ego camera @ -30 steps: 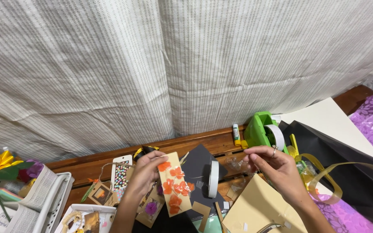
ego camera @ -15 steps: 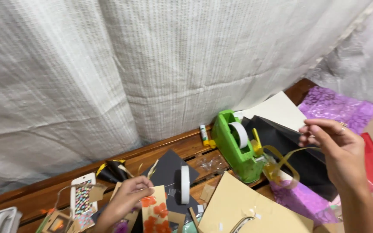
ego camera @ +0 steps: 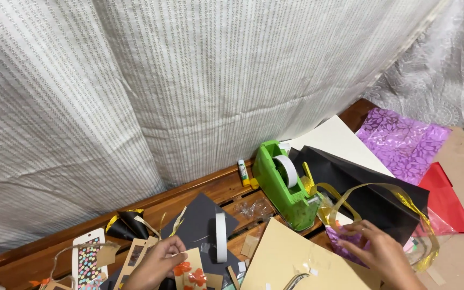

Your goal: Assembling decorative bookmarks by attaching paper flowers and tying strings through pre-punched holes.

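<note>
My left hand point(ego camera: 156, 264) sits at the bottom edge, pinching a tan card with orange flowers point(ego camera: 191, 274) over a dark grey sheet point(ego camera: 200, 223). My right hand point(ego camera: 379, 253) rests low on the right, fingers spread on a purple patterned piece point(ego camera: 342, 240) and a curl of gold ribbon point(ego camera: 371, 198), just right of the green tape dispenser point(ego camera: 283, 182). I cannot see anything gripped in it. A white tape roll point(ego camera: 220, 237) stands on edge between the hands.
Black point(ego camera: 369, 185), cream point(ego camera: 336, 140), purple floral point(ego camera: 404, 142) and red point(ego camera: 447, 196) sheets lie at right. A tan sheet point(ego camera: 285, 255) is in front. A glue stick point(ego camera: 241, 171), dotted tag point(ego camera: 88, 258) and black cone point(ego camera: 127, 225) lie on the wooden table. A white curtain hangs behind.
The view has swung right. My right hand dropped from the air near the ribbon down onto the purple piece beside the dispenser. My left hand still holds the flower card.
</note>
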